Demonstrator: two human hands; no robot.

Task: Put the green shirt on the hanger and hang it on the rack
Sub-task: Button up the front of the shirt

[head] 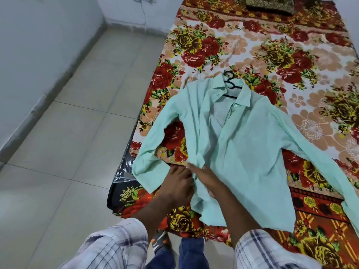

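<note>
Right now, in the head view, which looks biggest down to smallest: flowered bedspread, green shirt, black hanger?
1. flowered bedspread
2. green shirt
3. black hanger, smallest as seen; the shirt hides most of it.

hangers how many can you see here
1: a black hanger sits inside the shirt collar, its hook poking out onto the bedsheet. Its arms are hidden under the fabric; no other hanger shows.

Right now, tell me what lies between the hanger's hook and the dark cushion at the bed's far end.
Only bare floral bedsheet, in the head view: nothing rests between the hanger and the cushion.
</note>
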